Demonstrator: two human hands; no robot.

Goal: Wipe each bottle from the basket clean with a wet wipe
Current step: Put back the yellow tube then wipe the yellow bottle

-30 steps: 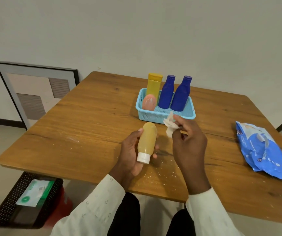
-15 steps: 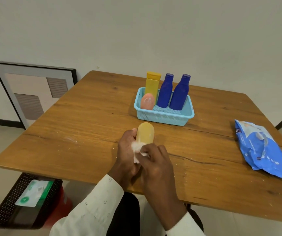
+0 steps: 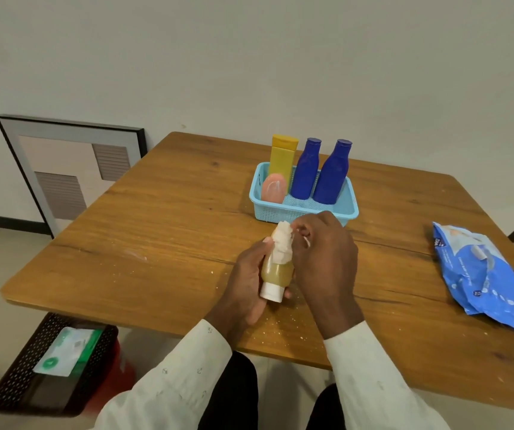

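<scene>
Head view, single camera: worn at head height, facing forward and down across a wooden table (image 3: 162,231). Wide-angle; straight edges bow near the frame borders. Near field, 6 o'clock: the wearer's sleeves and both hands, close to the lens. Mid field, 12 o'clock: blue basket (image 3: 304,209). Far field: plain wall. Floor visible at 8 o'clock. No second view; nothing shared.

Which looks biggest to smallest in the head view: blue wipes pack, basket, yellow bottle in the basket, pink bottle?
1. Blue wipes pack, though it lies nearer the camera, which inflates it.
2. Basket.
3. Yellow bottle.
4. Pink bottle, partly hidden by the basket wall.
</scene>
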